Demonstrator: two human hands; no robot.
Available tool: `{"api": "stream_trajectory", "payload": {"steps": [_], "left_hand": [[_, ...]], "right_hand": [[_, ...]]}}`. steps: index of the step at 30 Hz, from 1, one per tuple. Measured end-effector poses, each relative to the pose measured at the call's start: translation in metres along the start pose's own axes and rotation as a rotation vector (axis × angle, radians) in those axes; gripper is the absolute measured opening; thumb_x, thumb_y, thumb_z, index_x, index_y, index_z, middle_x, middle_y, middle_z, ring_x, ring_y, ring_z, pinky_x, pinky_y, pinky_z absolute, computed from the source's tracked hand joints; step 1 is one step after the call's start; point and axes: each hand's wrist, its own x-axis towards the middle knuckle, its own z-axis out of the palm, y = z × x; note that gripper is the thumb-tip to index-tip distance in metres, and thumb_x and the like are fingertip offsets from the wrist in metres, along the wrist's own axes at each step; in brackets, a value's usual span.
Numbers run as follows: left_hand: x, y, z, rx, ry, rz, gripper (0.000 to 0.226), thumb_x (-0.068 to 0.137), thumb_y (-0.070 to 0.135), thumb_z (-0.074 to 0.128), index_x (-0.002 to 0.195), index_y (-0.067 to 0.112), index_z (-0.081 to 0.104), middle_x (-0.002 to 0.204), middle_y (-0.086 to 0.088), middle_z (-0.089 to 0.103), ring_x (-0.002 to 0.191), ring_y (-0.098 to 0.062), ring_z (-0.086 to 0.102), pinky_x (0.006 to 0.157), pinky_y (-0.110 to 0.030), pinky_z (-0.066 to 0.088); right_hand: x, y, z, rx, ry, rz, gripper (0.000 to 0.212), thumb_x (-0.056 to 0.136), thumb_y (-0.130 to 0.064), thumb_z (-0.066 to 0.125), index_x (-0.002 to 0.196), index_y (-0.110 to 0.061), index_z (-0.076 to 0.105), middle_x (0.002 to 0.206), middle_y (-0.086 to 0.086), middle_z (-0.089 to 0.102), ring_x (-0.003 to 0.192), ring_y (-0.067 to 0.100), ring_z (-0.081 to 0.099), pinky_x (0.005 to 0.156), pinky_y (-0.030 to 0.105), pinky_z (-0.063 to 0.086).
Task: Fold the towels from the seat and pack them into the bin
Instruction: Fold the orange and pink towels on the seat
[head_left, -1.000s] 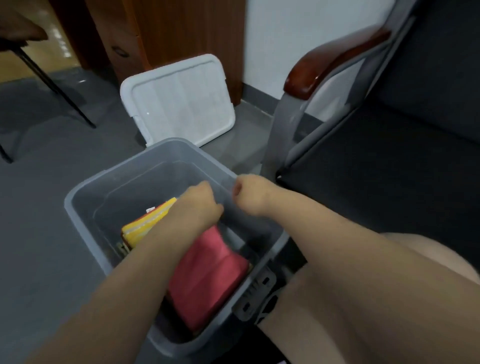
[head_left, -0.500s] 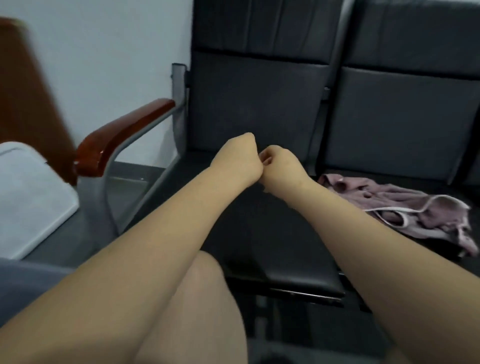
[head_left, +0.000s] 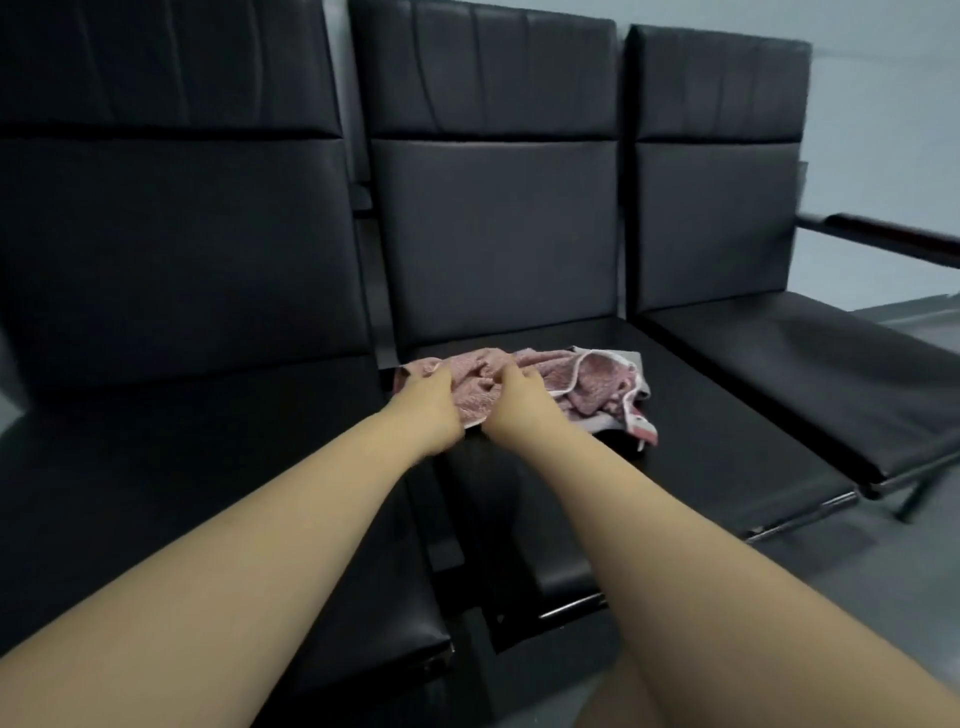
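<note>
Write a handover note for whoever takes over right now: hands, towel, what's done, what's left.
The left hand grips the near left edge of the pink towel.
The right hand grips the same towel nearer its middle.
The towel lies crumpled and unfolded on the middle seat of the black row.
The bin is out of view.
Done: the towel is grasped, but not yet lifted or folded.
Left: lift it, fold it, and pack it into the bin.
</note>
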Motion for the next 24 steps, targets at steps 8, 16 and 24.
{"api": "stream_trajectory", "payload": {"steps": [8, 16, 24], "left_hand": [[0.039, -0.032, 0.052, 0.045, -0.047, -0.114, 0.079, 0.094, 0.027, 0.060, 0.159, 0.030, 0.014, 0.145, -0.019, 0.046, 0.118, -0.036, 0.059, 0.092, -0.033, 0.049], [0.053, -0.027, 0.061, -0.052, 0.040, -0.145, 0.040, 0.092, 0.005, 0.033, 0.125, 0.022, 0.046, 0.123, -0.023, 0.055, 0.085, -0.041, 0.063, 0.055, -0.032, 0.053], [0.047, 0.010, -0.002, -0.745, 0.339, -0.113, 0.024, 0.097, 0.001, 0.026, 0.104, 0.018, 0.040, 0.106, -0.025, 0.060, 0.069, -0.039, 0.070, 0.045, -0.047, 0.059]], "right_hand": [[0.025, 0.057, 0.007, -0.328, -0.249, 0.127, 0.079, 0.093, -0.009, 0.047, 0.156, -0.035, 0.007, 0.159, 0.013, 0.012, 0.139, 0.040, 0.036, 0.109, 0.053, 0.037], [0.041, 0.049, 0.005, -0.319, -0.204, 0.130, 0.044, 0.097, -0.019, 0.052, 0.139, -0.009, 0.047, 0.144, 0.014, 0.049, 0.131, 0.031, 0.049, 0.107, 0.039, 0.040], [0.042, 0.024, -0.013, -0.003, 0.244, 0.018, 0.019, 0.092, -0.021, 0.048, 0.107, -0.011, 0.054, 0.116, 0.016, 0.062, 0.109, 0.036, 0.060, 0.085, 0.037, 0.044]]}}
